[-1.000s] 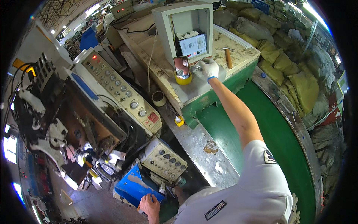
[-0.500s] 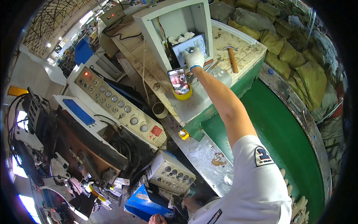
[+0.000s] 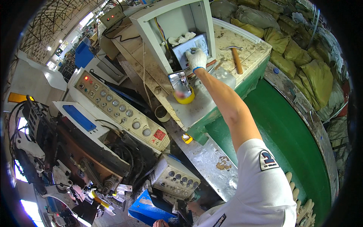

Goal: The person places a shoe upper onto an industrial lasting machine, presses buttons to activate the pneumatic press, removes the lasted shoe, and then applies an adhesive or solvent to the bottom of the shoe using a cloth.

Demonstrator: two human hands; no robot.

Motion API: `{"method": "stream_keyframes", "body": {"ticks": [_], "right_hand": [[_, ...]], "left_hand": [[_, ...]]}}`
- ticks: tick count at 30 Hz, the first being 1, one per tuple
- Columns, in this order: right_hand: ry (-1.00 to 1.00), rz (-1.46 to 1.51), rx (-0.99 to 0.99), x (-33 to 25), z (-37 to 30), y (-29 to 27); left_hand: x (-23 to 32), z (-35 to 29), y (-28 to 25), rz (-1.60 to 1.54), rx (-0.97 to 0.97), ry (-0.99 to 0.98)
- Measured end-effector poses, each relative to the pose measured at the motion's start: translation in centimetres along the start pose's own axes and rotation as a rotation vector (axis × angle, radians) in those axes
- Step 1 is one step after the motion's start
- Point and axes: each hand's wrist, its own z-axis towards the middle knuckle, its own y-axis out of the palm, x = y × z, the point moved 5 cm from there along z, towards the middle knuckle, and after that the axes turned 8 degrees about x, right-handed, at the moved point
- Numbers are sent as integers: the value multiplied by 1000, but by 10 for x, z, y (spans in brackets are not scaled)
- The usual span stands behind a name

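Note:
My right hand [image 3: 196, 59], in a white knit glove with a blue cuff, reaches into an open grey metal cabinet [image 3: 151, 41] on the bench. Its fingers lie against the face of a flat, pale blue-and-white panel [image 3: 202, 44] that leans inside. A crumpled white cloth [image 3: 181, 38] is behind the panel's upper edge. Close to my wrist, a phone [image 3: 179, 83] is propped against a yellow tape roll [image 3: 185, 98]. My left hand [image 3: 160, 223] shows only as a few bare fingers at the bottom edge; what they hold, if anything, is hidden.
A hammer [image 3: 237, 60] lies on the bench right of the cabinet. Left stands a machine with a long control panel [image 3: 121, 108] and a smaller knob box [image 3: 176, 178]. A yellow tape measure [image 3: 187, 138] rests on the metal ledge. Stacked sacks [image 3: 287, 49] line the right.
The view has shifted slightly. My right hand stays at the panel with little movement, and the picture on the phone's screen has changed.

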Motion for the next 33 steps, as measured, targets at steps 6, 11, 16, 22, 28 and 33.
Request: {"method": "stream_keyframes", "body": {"ticks": [6,11,16,22,28,33], "right_hand": [[-31,30,-33,-1,-1,-1],[-49,21,0,8,6,5],[-17,29,-13,8,2,5],[-6,51,-42,9,4,8],[92,81,-38,13,-6,-12],[210,681,18,-10,-116,-111]], "left_hand": [[-4,-4,2,-3,-19,-34],[-6,-7,5,7,2,-39],[-2,-3,1,30,-15,-9],[0,1,1,12,-24,-7],[-4,-6,2,27,42,53],[-5,-14,3,21,33,-3]]}}
